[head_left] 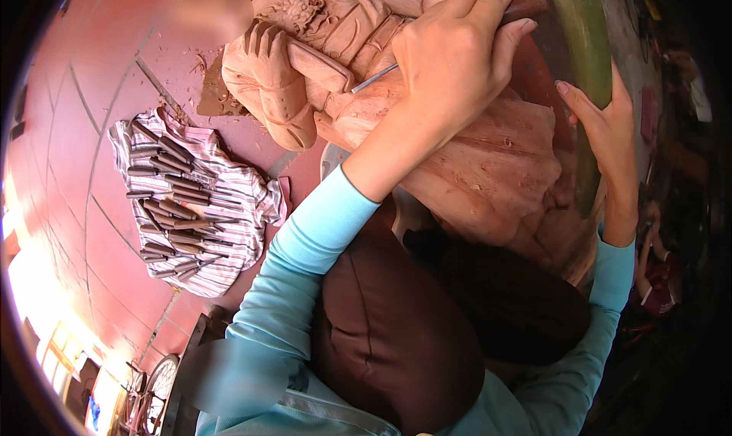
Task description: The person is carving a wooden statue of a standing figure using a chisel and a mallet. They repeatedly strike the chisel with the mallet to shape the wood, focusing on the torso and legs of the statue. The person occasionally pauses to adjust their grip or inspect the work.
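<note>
My left hand [457,59] is closed around a chisel, its brown wooden handle [526,7] showing beyond the fingers. The thin metal blade [375,78] slants down-left, its tip at the carved sleeve edge of a reddish wooden figure [480,169]. This robed carving lies across in front of my knees, with a carved hand and folds visible. On the right, my right hand [606,123] is wrapped around a long, rounded green club-like piece [583,32], held upright beside the carving. Its top runs out of the picture, and my palm hides part of its middle.
Left of the carving, a striped cloth [206,280] lies on the red tiled floor [61,139], bearing several wooden-handled carving tools [183,226]. Wood shavings [200,61] are scattered near the carving. A bicycle wheel [160,390] shows at lower left. Dark clutter fills the right edge.
</note>
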`<move>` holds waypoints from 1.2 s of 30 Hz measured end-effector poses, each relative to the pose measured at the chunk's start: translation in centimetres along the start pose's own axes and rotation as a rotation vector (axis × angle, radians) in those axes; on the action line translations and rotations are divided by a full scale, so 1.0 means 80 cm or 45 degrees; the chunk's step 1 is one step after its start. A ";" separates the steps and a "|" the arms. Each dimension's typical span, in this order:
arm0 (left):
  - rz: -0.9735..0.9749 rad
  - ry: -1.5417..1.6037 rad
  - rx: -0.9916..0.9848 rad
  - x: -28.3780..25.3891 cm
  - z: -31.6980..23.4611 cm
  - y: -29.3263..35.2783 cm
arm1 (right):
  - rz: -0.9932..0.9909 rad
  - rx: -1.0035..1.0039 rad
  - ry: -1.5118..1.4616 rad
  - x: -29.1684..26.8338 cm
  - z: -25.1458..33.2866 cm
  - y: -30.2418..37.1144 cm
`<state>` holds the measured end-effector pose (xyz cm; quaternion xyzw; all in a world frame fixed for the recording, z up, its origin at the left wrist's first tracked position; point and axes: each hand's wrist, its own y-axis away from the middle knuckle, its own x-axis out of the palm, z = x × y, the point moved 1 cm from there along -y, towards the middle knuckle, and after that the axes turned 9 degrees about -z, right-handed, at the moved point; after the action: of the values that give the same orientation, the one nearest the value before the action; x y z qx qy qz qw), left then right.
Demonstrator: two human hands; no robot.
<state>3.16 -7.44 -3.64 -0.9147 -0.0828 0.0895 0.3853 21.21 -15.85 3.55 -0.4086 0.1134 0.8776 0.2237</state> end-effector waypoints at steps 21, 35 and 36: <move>0.242 0.071 0.089 -0.016 0.002 0.025 | -0.297 -0.607 0.052 0.011 -0.023 0.038; 0.430 0.201 0.341 -0.039 -0.001 0.046 | -0.693 -1.416 0.019 0.063 -0.117 0.002; 0.467 0.182 0.341 -0.041 -0.001 0.047 | -0.712 -1.388 -0.032 0.067 -0.125 -0.001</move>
<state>0.28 -10.83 -5.97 -0.8591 0.1250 0.1032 0.4855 24.85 -18.01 -6.93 -0.4681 -0.4662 0.7219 0.2056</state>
